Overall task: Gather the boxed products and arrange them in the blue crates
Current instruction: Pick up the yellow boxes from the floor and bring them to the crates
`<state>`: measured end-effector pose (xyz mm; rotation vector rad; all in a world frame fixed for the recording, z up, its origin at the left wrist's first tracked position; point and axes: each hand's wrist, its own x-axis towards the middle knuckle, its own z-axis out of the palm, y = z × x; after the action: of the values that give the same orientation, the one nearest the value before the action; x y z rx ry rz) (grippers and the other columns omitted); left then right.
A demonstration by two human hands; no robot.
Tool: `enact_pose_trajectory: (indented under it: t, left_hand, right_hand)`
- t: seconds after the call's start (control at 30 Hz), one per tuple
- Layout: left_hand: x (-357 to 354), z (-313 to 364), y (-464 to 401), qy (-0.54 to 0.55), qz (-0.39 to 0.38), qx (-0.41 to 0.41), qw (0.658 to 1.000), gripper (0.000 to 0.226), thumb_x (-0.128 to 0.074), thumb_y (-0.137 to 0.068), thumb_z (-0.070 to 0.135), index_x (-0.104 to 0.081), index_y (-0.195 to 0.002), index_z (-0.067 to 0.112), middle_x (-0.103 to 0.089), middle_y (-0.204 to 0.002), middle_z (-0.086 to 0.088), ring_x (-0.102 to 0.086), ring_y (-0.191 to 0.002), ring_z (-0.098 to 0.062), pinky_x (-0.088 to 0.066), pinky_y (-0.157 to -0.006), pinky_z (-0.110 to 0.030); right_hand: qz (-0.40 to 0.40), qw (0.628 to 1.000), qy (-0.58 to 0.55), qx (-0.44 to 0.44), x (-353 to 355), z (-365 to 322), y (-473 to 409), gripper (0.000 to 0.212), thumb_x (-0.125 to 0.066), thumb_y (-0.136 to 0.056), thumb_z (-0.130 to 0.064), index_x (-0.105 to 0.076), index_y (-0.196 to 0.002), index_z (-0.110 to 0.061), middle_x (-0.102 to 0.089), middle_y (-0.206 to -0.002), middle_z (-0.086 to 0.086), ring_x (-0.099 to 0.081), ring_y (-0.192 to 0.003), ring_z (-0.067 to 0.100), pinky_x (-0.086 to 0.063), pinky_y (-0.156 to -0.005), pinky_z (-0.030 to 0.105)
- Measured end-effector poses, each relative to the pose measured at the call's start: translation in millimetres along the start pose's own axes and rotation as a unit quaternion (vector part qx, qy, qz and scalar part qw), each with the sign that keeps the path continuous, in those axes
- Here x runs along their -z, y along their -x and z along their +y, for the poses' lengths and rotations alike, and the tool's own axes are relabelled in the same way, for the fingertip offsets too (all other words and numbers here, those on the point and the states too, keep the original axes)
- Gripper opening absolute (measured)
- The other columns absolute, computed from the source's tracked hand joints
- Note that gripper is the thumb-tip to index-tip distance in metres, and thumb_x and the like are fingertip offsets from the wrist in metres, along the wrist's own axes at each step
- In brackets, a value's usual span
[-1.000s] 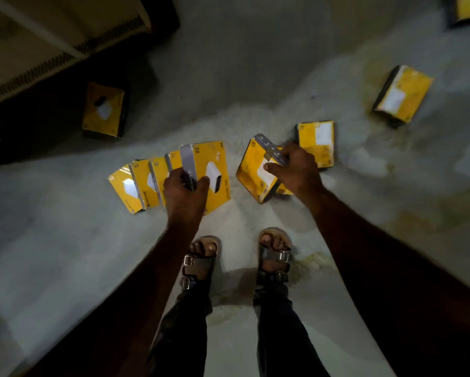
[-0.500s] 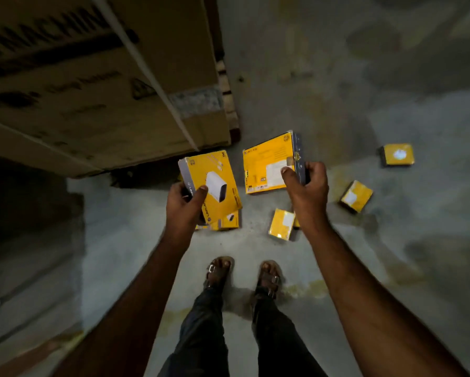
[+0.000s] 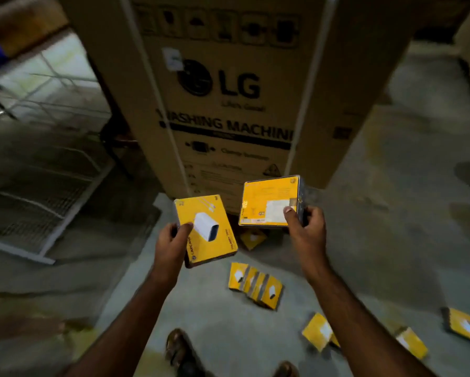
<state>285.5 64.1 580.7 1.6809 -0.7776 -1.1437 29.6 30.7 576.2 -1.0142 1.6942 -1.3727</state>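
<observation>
Compared with half a second ago, your view has tilted upward: the large cardboard carton (image 3: 228, 91), printed "LG" and "WASHING MACHINE", now fills the upper frame, and the floor boxes sit lower in view. Both hands have kept their grip.

Your left hand (image 3: 171, 240) is raised at mid-frame, forearm extended forward, thumb across the front face of a yellow box (image 3: 209, 232) and fingers behind it. This box is tilted, showing a printed white device on its face.

Your right hand (image 3: 306, 227) is slightly higher, clamping a second yellow box (image 3: 269, 202) by its lower right corner, thumb on the front and fingers wrapped round its dark side. Its visible face carries fine print and a white label.

On the concrete floor (image 3: 391, 240), a fanned row of yellow boxes (image 3: 255, 285) lies between your arms. More loose yellow boxes (image 3: 463, 325) lie scattered to the right. A white wire rack (image 3: 38, 208) rests on the left.
</observation>
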Motion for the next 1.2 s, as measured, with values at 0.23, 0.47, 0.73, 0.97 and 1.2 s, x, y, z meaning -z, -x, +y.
enact_pose_trajectory:
  t: [0.23, 0.47, 0.73, 0.97, 1.2]
  left_hand:
    - [171.3, 43.3, -57.9, 0.1, 0.122, -0.021, 0.987, 0.019, -0.058, -0.095, 0.023, -0.056, -0.095, 0.005, -0.058, -0.086, -0.013, -0.059, -0.075, -0.022, -0.046, -0.059, -0.033]
    - [331.0, 92.0, -118.2, 0.171, 0.209, -0.092, 0.958, 0.021, -0.061, -0.093, 0.025, -0.054, -0.078, 0.013, -0.052, -0.061, 0.002, -0.05, -0.051, -0.009, -0.04, -0.045, -0.022]
    - [449.6, 137.0, -178.6, 0.202, 0.282, -0.148, 0.926, 0.022, -0.059, -0.095, 0.027, -0.059, -0.096, 0.005, -0.063, -0.073, -0.004, -0.06, -0.057, -0.012, -0.048, -0.055, -0.028]
    - [551.4, 159.9, -284.7, 0.201, 0.359, -0.164, 0.897, 0.021, -0.057, -0.096, 0.031, -0.058, -0.093, 0.01, -0.06, -0.069, 0.0, -0.057, -0.05, -0.007, -0.042, -0.042, -0.018]
    - [662.1, 229.3, -383.1, 0.192, 0.398, -0.187, 0.877, 0.034, -0.065, -0.08, 0.049, -0.059, -0.079, 0.016, -0.056, -0.068, -0.005, -0.053, -0.057, -0.019, -0.041, -0.059, -0.035]
  right_hand:
    - [-0.154, 0.987, -0.012, 0.044, -192.7, -72.8, 30.8, 0.028, -0.07, -0.087, -0.027, -0.056, -0.104, -0.01, -0.067, -0.097, 0.004, -0.067, -0.085, 0.018, -0.058, -0.07, 0.034]
    - [-0.23, 0.967, -0.025, 0.105, -377.1, -161.2, 71.9, 0.022, -0.065, -0.091, -0.025, -0.053, -0.1, -0.01, -0.057, -0.086, -0.008, -0.054, -0.073, 0.002, -0.044, -0.056, 0.01]
    - [-0.298, 0.946, -0.033, 0.12, -539.0, -213.2, 93.8, 0.046, -0.065, -0.071, -0.058, -0.056, -0.095, -0.02, -0.067, -0.098, 0.01, -0.066, -0.092, 0.029, -0.055, -0.082, 0.05]
    - [-0.33, 0.935, -0.077, 0.106, -710.6, -229.3, 86.4, 0.047, -0.065, -0.069, -0.058, -0.058, -0.091, -0.017, -0.067, -0.097, 0.013, -0.065, -0.088, 0.027, -0.054, -0.082, 0.052]
    - [-0.388, 0.909, -0.115, 0.102, -882.6, -317.1, 66.8, 0.05, -0.066, -0.071, -0.058, -0.059, -0.093, -0.015, -0.069, -0.092, 0.008, -0.068, -0.088, 0.028, -0.057, -0.079, 0.049]
